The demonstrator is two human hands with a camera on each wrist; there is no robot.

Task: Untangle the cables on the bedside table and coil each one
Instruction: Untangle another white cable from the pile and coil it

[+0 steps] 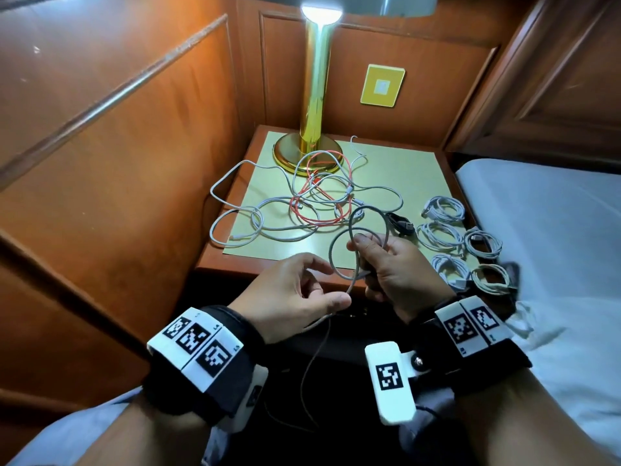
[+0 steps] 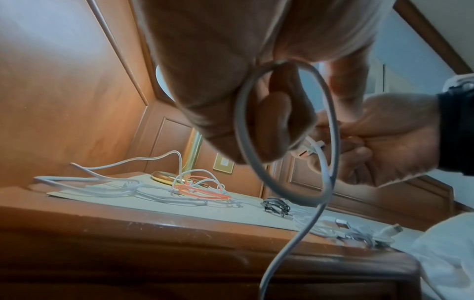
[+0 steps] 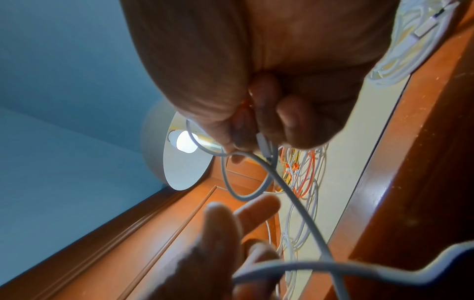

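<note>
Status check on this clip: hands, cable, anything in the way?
Right hand grips loops of the grey braided cable; left hand pinches its trailing length. Tangled white and orange cables on the table still unsorted. Nothing blocking.

No word, brand or number can be read with certainty. The white wristband blocks [image 1: 193, 344] at 7 o'clock in the head view and the white wristband blocks [image 1: 472, 324] at 4 o'clock carry black-and-white square code patterns, with tiny characters at their edges too small to make out. The yellow wall plate [image 1: 382, 85] at 12 o'clock bears no legible marking
</note>
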